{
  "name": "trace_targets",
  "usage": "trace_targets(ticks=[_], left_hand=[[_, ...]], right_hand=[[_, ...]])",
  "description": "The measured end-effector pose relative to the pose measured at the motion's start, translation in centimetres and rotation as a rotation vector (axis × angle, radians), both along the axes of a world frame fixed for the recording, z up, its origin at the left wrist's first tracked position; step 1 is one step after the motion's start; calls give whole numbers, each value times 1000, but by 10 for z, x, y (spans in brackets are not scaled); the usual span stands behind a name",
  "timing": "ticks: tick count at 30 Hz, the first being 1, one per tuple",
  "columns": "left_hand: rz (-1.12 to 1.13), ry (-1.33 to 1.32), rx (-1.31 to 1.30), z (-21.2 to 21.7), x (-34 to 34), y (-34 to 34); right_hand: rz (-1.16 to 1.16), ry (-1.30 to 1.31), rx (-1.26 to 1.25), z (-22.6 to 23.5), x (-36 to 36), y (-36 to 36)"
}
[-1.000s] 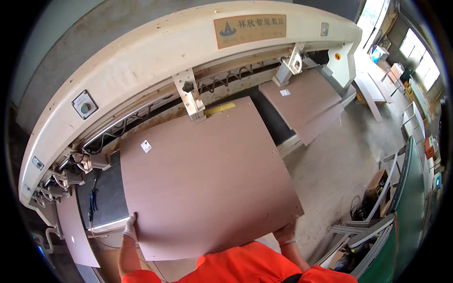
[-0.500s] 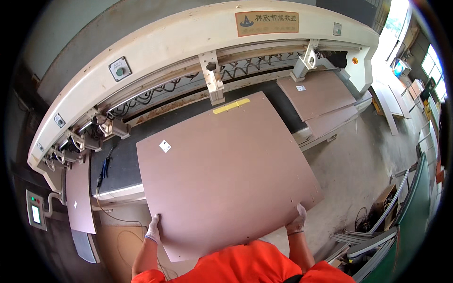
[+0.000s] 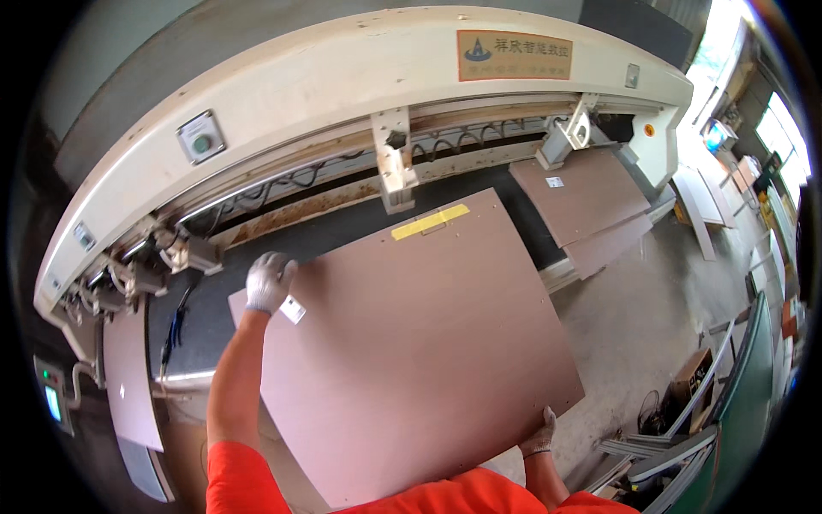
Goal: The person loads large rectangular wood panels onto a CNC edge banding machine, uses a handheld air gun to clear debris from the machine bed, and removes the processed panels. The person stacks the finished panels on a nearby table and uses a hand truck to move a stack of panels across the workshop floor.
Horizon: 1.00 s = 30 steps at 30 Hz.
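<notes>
Large brown panel [image 3: 411, 343] lying flat, far edge on the black bed [image 3: 257, 257] of the cream machine [image 3: 342, 77], near edge overhanging toward the orange shirt. Yellow strip [image 3: 430, 221] at the panel's far edge, just before the machine's centre bracket [image 3: 392, 167]. Small white label [image 3: 292, 309] near the far-left corner. Left hand [image 3: 268, 281], gloved, resting on that far-left corner beside the label, fingers [image 3: 278, 264] loosely spread over the edge. Right hand [image 3: 539, 437], gloved, gripping the near-right corner, fingers curled under the edge and pinching the panel. More brown panels [image 3: 591, 201] stacked at the bed's right end; another [image 3: 128, 377] leaning at the left end. Green button [image 3: 201, 144] on the machine's upper-left housing
</notes>
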<state>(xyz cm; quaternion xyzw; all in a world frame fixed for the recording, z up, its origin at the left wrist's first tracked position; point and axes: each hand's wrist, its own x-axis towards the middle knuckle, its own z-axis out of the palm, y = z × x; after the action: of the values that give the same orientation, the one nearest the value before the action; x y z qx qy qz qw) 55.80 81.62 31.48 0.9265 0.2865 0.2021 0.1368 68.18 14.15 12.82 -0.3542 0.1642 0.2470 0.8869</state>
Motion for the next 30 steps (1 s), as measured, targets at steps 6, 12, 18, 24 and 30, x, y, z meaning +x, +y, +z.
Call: trace_targets(ticks=[6, 12, 18, 24, 30], left_hand=[[-11, 493, -1013, -69, 89, 88], [-124, 521, -1261, -57, 133, 76], [-60, 384, -947, -77, 96, 108], [298, -230, -598, -43, -52, 132], [153, -861, -1489, -188, -211, 112]], right_hand=[[-30, 202, 14, -15, -16, 0], [-51, 294, 114, -10, -61, 38], [-8, 279, 134, -18, -48, 40], [-46, 212, -11, -18, -45, 47], [70, 333, 27, -28, -38, 40]])
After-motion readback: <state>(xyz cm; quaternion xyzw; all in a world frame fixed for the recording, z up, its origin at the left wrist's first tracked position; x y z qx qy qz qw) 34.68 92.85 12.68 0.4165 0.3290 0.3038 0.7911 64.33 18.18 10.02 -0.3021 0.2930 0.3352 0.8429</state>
